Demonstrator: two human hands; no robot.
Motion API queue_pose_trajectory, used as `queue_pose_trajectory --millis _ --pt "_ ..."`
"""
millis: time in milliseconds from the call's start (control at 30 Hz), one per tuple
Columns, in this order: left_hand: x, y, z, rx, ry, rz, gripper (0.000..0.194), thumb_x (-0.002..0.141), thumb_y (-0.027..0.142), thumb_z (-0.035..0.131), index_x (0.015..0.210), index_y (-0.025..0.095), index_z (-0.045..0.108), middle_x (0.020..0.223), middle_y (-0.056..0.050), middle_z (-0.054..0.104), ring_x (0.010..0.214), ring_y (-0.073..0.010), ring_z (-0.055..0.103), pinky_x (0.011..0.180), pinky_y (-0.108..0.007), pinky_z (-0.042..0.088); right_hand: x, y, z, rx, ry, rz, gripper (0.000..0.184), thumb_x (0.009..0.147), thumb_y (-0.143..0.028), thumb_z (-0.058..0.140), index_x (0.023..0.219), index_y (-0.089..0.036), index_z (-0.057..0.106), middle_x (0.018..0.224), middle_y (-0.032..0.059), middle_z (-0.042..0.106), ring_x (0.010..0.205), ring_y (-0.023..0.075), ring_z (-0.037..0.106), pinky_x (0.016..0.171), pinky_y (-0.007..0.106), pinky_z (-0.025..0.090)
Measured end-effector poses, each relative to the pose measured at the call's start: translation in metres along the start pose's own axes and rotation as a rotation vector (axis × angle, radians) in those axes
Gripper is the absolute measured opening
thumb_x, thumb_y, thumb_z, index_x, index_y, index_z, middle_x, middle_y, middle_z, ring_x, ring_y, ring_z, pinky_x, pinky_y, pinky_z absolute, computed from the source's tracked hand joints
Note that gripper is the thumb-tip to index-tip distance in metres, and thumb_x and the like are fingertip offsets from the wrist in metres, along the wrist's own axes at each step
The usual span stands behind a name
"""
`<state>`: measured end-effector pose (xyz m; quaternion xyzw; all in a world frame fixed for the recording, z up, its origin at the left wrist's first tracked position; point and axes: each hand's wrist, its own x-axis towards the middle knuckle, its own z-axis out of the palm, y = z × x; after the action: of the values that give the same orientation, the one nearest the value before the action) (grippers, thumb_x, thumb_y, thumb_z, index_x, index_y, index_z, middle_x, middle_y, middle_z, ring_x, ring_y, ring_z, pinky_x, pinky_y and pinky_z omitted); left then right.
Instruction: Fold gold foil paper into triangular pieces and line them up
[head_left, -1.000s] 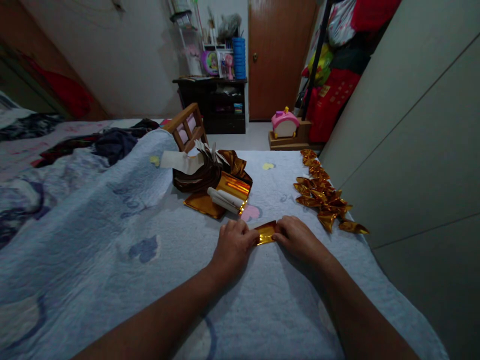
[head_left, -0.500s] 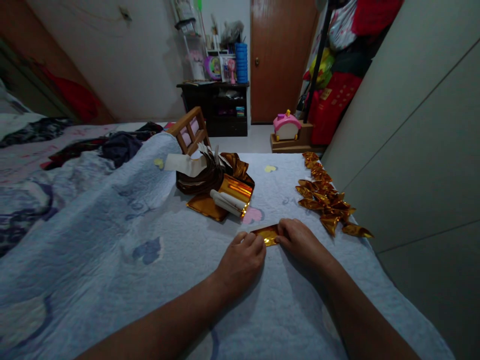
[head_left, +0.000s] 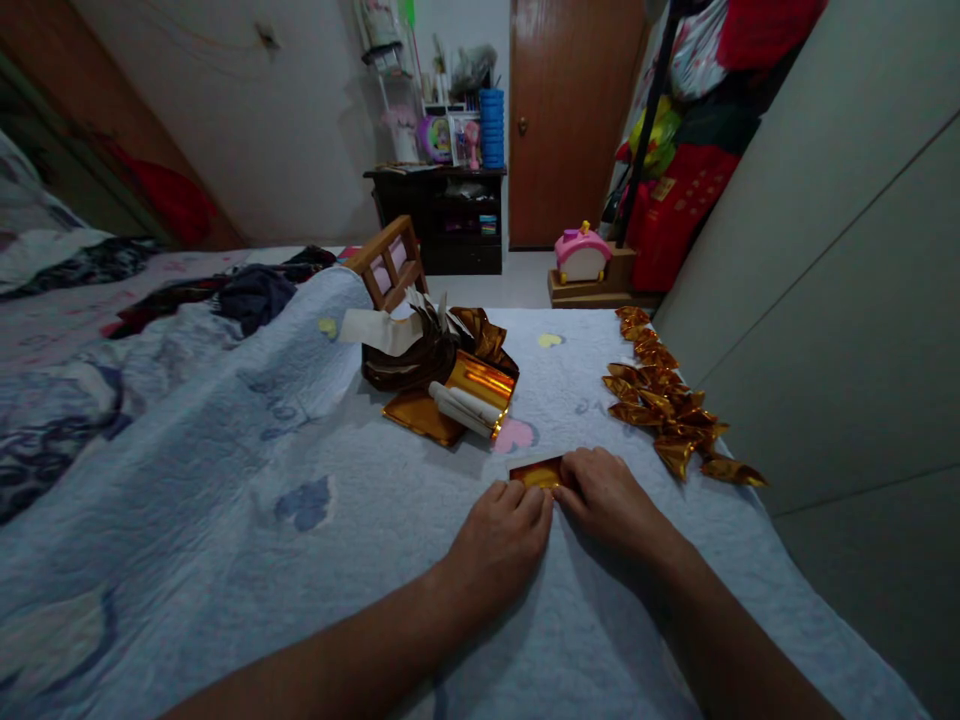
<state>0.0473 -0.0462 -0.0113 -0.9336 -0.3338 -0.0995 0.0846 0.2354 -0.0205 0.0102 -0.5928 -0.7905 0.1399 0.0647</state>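
Between my hands a small sheet of gold foil paper (head_left: 537, 473) lies on the quilted cover, a pale edge showing along its far side. My left hand (head_left: 510, 535) has its fingers curled over the near edge of the sheet, thumb hidden. At the sheet's right end my right hand (head_left: 606, 492) pinches it between thumb and fingers. Beyond them lies a loose pile of gold foil paper (head_left: 480, 376) with white backing. To the right several folded gold foil pieces (head_left: 660, 410) with pointed ends form a heap along the bed's edge.
A light blue quilted cover (head_left: 375, 540) spreads under everything, rumpled on the left. A pale cabinet wall (head_left: 840, 300) borders the right side. Past the far edge stand a wooden chair (head_left: 384, 262), a pink toy (head_left: 582, 254) on a box and a dark shelf (head_left: 442, 220).
My left hand has moved to the right and nearer, along the sheet's near edge, uncovering its left end and far pale edge. The whole view has shifted slightly.
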Motion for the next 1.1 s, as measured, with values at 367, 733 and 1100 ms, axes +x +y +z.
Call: queue_pose_trajectory --millis 367,733,1100 --pt "-0.007 0.011 0.001 -0.006 -0.099 -0.062 0.019 0.091 0.007 0.054 0.104 0.011 0.068 0.094 -0.009 0.064 0.085 -0.0239 0.06 0.07 -0.036 0.054 -0.004 -0.01 0.004 -0.09 0.058 0.053 0.013 0.094 -0.031 0.058 0.092 -0.018 0.061 0.097 0.0089 0.065 0.092 0.0254 0.055 0.079 0.035 0.033" --pt "-0.005 0.016 0.0 0.056 0.012 -0.087 0.029 0.086 -0.001 0.05 0.108 0.005 0.067 0.088 -0.01 0.066 0.078 -0.0225 0.062 0.065 -0.034 0.058 -0.004 -0.009 0.028 -0.09 0.287 0.06 0.044 0.09 -0.046 0.058 0.122 -0.018 0.051 0.135 0.0183 0.054 0.129 0.0344 0.043 0.11 0.051 0.027" --pt "-0.009 0.012 -0.007 0.055 -0.019 -0.134 0.025 0.086 0.004 0.057 0.107 0.007 0.069 0.089 -0.009 0.067 0.08 -0.0228 0.062 0.068 -0.035 0.056 0.0 -0.009 0.037 -0.045 0.272 0.133 0.065 0.087 -0.051 0.06 0.139 -0.017 0.043 0.147 0.0214 0.048 0.138 0.038 0.038 0.114 0.064 0.02"
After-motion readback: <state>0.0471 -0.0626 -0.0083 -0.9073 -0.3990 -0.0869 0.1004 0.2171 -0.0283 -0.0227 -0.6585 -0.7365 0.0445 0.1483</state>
